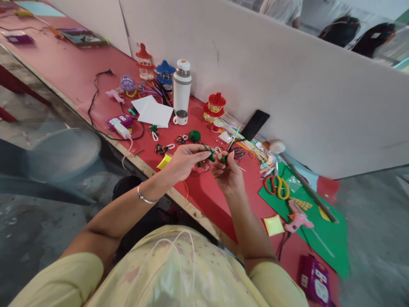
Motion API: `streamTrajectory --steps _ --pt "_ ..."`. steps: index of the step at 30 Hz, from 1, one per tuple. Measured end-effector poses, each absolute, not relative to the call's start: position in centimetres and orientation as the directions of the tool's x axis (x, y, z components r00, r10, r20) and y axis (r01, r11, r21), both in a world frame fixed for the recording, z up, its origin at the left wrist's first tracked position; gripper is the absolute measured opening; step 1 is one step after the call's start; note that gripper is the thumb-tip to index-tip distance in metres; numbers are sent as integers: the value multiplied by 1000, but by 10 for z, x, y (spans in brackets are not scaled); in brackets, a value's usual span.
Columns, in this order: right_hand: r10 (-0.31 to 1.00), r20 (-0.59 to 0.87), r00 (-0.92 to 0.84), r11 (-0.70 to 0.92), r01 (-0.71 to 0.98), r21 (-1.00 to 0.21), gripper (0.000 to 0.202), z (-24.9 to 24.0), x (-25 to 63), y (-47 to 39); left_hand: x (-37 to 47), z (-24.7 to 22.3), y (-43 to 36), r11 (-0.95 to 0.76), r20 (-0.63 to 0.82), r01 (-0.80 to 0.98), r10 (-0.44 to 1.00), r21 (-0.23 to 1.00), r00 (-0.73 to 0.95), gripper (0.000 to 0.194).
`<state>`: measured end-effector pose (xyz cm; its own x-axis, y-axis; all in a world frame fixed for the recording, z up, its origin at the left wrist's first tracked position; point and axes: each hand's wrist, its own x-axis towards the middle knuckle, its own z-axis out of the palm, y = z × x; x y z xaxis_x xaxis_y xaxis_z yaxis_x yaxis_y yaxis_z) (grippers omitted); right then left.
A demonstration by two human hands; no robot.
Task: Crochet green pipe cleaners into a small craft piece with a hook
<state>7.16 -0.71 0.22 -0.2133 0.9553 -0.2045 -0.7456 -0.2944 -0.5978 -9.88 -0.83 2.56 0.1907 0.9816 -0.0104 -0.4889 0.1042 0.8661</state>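
Observation:
My left hand [187, 161], wearing a silver bangle, comes in from the left with thumb and fingers pinched on a small piece of dark green yarn work [211, 154]. Close beside it, my right hand [227, 174] also pinches a dark green bit at its fingertips. A thin pale strand or tool runs between the two hands; its kind is unclear. A pale green stick [234, 137] rises just beyond the right fingertips. Behind the hands lie a ball of green yarn [194, 136], a multicoloured yarn bundle [239, 153] and small beaded yarn pieces [161, 149].
A white flask [182, 91] and its cup [180, 117] stand at the back, near white paper [155, 114]. A phone [255, 124] leans on the partition. Scissors [276, 186] and a pink glue gun [298, 219] rest right, on green sheet [332, 243]. Small lantern-like models [214, 105] line the back.

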Motion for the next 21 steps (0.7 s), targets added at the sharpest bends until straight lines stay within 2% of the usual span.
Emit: streamTrajectory --steps 6,13,21 --pt "963 -168 -211 -269 -708 -653 30 -2 74 -7 -99 24 -9 108 -16 -510 983 853 181 29" --pt "991 -131 3 -105 -583 -806 41 4 71 -10 -97 31 -13 -16 37 -439 999 898 39 36" --pt "992 -114 59 -64 -547 -835 37 4 70 -9 -96 32 -13 -22 32 -424 999 905 17 35"
